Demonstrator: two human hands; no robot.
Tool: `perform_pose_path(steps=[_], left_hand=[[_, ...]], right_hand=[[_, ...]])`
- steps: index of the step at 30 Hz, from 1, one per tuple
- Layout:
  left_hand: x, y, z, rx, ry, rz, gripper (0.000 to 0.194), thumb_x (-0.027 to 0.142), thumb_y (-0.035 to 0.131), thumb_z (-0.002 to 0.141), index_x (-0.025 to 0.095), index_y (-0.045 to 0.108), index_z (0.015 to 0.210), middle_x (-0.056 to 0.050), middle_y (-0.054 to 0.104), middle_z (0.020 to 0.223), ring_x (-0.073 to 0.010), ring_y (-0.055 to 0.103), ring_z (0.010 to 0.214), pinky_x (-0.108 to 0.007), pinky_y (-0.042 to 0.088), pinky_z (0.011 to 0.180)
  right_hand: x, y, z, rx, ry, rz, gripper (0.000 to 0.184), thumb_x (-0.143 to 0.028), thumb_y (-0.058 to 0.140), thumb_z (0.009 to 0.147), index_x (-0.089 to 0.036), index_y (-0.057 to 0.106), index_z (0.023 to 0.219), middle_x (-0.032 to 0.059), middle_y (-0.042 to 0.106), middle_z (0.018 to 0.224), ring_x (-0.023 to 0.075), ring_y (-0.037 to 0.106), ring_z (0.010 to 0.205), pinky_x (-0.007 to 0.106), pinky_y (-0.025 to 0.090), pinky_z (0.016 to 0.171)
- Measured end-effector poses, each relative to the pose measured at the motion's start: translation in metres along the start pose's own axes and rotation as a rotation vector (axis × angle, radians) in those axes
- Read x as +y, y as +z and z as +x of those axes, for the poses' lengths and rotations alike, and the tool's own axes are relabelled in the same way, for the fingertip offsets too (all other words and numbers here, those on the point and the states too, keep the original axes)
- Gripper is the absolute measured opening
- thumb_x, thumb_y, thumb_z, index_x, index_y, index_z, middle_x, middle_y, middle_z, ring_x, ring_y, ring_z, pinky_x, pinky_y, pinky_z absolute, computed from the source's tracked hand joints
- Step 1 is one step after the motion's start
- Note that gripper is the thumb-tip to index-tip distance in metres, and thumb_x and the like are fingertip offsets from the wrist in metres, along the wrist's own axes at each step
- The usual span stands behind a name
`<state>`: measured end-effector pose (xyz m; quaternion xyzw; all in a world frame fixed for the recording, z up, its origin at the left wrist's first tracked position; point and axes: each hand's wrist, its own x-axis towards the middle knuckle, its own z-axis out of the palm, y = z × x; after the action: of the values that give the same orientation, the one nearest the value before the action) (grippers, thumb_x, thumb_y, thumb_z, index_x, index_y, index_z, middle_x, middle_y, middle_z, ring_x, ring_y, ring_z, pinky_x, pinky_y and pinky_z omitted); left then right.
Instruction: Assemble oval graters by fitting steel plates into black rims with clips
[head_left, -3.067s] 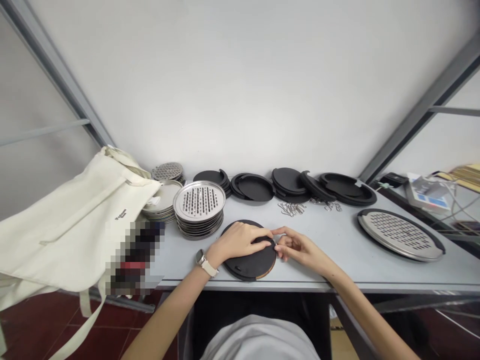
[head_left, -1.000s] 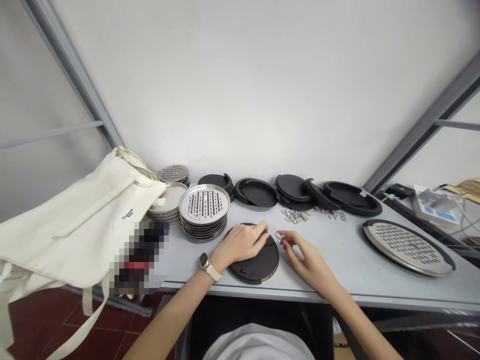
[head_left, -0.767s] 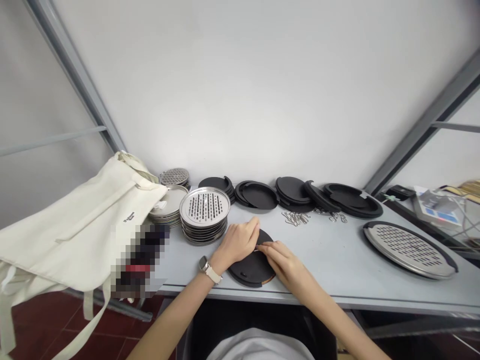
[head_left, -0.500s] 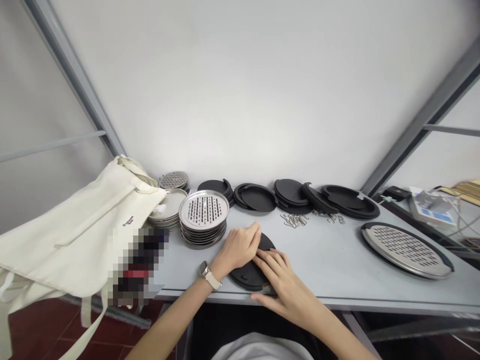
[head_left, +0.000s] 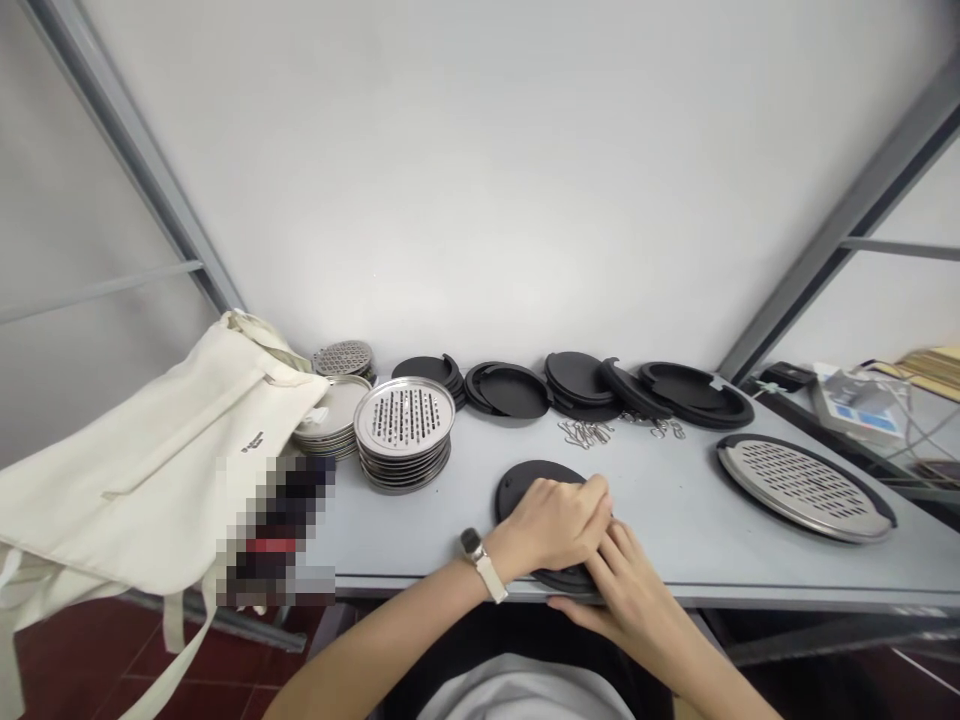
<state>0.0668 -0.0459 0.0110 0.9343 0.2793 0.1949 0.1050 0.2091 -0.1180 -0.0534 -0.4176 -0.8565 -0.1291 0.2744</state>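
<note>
A black round disc (head_left: 517, 487) lies at the table's front edge, a small hole or knob near its upper left rim. My left hand (head_left: 562, 520), with a watch on the wrist, is over the disc's right half, its fingers curled at the right rim; what is under them is hidden. At the right rim, my right hand (head_left: 626, 570) has its fingers bent against the disc and touching my left hand, with its thumb low by the table edge. The two hands cover most of the disc's right side.
Left stand a stack of round metal grater plates (head_left: 405, 420) and a stack of plain metal discs (head_left: 334, 410). Black round frames (head_left: 517, 390) line the wall. Metal hooks (head_left: 585, 433) lie before them. A grater in a black rim (head_left: 810, 485) lies right; a cream bag (head_left: 165, 450) hangs left.
Both hands have moved right. The black disc is also further right and turned, with its small hole or knob now at the upper left. My left hand covers more of its right side.
</note>
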Motion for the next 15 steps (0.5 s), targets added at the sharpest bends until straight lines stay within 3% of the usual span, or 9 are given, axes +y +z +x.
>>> perform_pose_path(steps=[5,10,12,15], left_hand=[[0.020,0.004,0.014,0.060,0.025,-0.174,0.025,0.031,0.026,0.099,0.019,0.047,0.090,-0.001,0.060,0.067,-0.0166,0.061,0.062,-0.025,0.038,0.058],[0.022,-0.028,0.008,0.288,-0.042,-0.505,0.035,0.032,0.020,0.101,0.019,0.049,0.088,-0.002,0.059,0.076,-0.0129,0.056,0.067,-0.025,0.041,0.065],[0.015,-0.043,0.002,0.377,-0.044,-0.586,0.038,0.034,0.020,0.101,0.019,0.050,0.083,-0.001,0.054,0.071,-0.0121,0.050,0.062,-0.025,0.039,0.064],[0.001,-0.056,-0.008,0.509,-0.107,-0.733,0.041,0.038,0.022,0.101,0.018,0.050,0.079,0.002,0.041,0.060,-0.0103,0.038,0.054,-0.025,0.032,0.057]], right_hand=[[0.015,-0.012,-0.024,-0.014,0.031,-0.035,0.043,-0.039,0.056,0.089,-0.011,0.057,0.122,0.0186,0.063,0.104,0.0331,0.056,0.095,0.048,0.053,0.077],[0.041,-0.035,-0.028,-0.031,-0.021,0.004,0.056,-0.047,0.057,0.087,-0.013,0.051,0.131,0.0195,0.060,0.121,0.0339,0.056,0.107,0.046,0.053,0.084],[0.054,-0.046,-0.028,-0.045,0.101,0.096,0.052,-0.046,0.057,0.088,-0.017,0.050,0.131,0.0162,0.061,0.121,0.0315,0.059,0.107,0.042,0.053,0.084],[0.078,-0.058,-0.034,0.055,0.492,0.174,0.037,-0.043,0.051,0.091,-0.021,0.056,0.121,0.0127,0.069,0.103,0.0282,0.066,0.090,0.037,0.055,0.076]])
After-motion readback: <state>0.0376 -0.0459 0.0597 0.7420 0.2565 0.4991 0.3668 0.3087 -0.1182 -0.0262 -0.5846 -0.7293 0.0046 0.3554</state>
